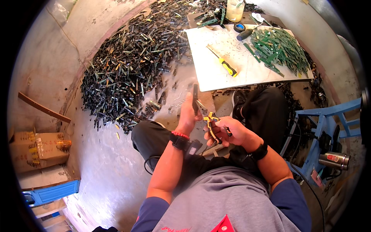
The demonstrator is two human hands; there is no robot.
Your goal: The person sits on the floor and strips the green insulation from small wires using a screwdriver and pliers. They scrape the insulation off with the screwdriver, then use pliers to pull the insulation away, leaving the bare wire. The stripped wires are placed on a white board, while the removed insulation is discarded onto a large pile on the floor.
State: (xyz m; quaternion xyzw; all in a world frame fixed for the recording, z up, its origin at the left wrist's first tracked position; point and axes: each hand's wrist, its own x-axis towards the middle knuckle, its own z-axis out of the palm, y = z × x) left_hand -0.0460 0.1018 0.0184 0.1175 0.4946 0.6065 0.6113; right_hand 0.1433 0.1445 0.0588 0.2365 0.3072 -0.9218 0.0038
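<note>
My left hand (187, 116) grips a dark, narrow strip-shaped part (195, 90) upright between thumb and fingers. In my right hand (233, 130) is a pair of pliers (213, 134) with orange and black handles. The pliers' metal jaws reach the lower part of the dark strip, beside my left fingers; whether they bite on it cannot be made out. Both hands are above my lap, short of a white board (208, 72). On that board lie a yellow and black screwdriver (228, 67) and a heap of green circuit board strips (278, 52).
A large pile of dark strip parts (127, 75) covers the floor at left. A dark-handled screwdriver (245, 34), a tape roll (239, 27) and a plastic cup (234, 11) are at the back. A blue stool (321, 124) with a steel flask (334, 161) stands right; cardboard boxes (52, 145) sit left.
</note>
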